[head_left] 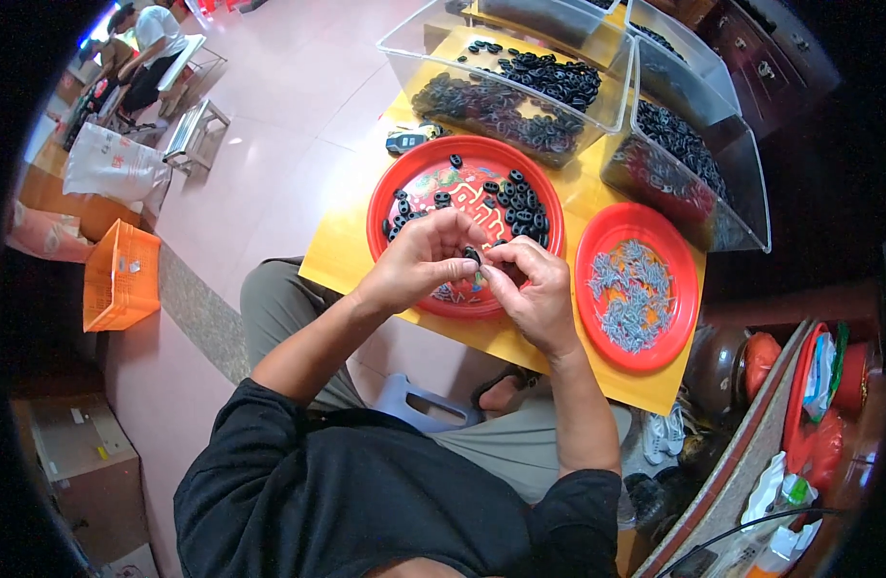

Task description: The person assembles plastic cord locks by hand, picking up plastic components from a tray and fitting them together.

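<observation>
Orange plastic basket (122, 276), one: on the floor, well left of the red tray (377, 217). Red tray, one: my landmark, on the yellow tabletop (327, 250); loose black pieces (522, 204) in it, most bunched toward its right side, some at its left, a few grey pins (450, 293) near its close edge. Left hand (429, 260), one: over the tray, fingers curled, thumb and fingertips pinching one black piece (473, 255). Right hand (534, 289), one: over the tray's near right, thumb and forefinger drawn together at that piece; whether they also grip a pin, I cannot tell from my remote feed. Clear bin (414, 70): beyond the tray, part-filled with black pieces. Red plate (690, 279): right of the tray, grey pins (636, 308) strewn across it. Second clear bin (751, 173): beyond the tray and rightward, similarly stocked. Progress, my estimate: one piece in work, plenty of tray stock left; finished count, I cannot tell.
</observation>
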The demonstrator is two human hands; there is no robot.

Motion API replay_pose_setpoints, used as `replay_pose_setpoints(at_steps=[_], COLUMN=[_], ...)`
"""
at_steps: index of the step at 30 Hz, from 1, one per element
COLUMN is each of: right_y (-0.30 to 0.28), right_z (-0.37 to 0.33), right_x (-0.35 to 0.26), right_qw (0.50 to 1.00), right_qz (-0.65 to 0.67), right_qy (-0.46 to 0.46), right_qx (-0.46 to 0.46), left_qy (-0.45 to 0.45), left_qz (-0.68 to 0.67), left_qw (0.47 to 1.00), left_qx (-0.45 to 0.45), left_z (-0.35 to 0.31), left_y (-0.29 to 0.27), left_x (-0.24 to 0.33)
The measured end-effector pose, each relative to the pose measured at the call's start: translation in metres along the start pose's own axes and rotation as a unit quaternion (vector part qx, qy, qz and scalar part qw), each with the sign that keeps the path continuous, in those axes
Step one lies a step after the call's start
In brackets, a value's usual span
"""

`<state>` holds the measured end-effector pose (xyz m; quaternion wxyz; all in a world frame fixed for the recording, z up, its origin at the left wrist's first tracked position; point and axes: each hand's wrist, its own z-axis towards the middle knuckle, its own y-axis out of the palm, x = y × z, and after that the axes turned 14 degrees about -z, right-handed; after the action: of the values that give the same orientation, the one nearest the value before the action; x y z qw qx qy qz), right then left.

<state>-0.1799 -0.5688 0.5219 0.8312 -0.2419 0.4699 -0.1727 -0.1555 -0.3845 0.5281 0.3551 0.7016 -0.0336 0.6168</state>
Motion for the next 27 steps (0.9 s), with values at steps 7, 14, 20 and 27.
replay_pose_setpoints(at_steps=[7,14,20,27], right_y=[-0.009,-0.005,-0.035,-0.038], right_z=[0.000,-0.001,0.002,0.003], right_x=[-0.005,0.004,0.011,0.004], right_qw=[0.998,0.999,0.985,0.988], right_qz=[-0.031,0.009,-0.056,-0.059], right_qy=[0.047,0.051,0.114,0.105], right_qx=[-0.006,0.015,0.119,0.097], left_qy=[0.058,0.069,0.146,0.085], left_qz=[0.275,0.390,0.495,0.542], left_qw=[0.959,0.917,0.855,0.834], left_qx=[0.045,0.046,0.052,-0.058], left_z=[-0.003,-0.003,0.002,0.001], left_y=[0.007,0.012,-0.004,0.004], left_x=[0.014,0.011,0.005,-0.009])
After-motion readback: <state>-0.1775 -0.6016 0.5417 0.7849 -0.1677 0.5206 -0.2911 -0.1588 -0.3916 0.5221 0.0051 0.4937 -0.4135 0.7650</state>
